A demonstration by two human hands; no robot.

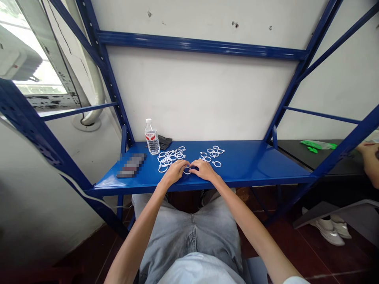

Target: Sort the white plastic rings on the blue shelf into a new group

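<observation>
My left hand (175, 170) and my right hand (203, 170) meet near the front edge of the blue shelf. Between their fingertips is a white plastic ring (186, 172), partly covered by the fingers; both hands are closed on it in a pinch. To the left, just beyond my left hand, lies a loose pile of white rings (168, 157), several overlapping. A smaller spread of white rings (215, 150) lies beyond my right hand, with a single ring (217, 164) nearer to it. Small tabs show on some rings.
The blue metal shelf (251, 165) has upright posts on both sides. A water bottle (152, 138) stands at its back left by a black bag (164, 142). A pixelated dark flat object (132, 165) lies left. At right, another person's arm (370, 161) is near green pieces (318, 146).
</observation>
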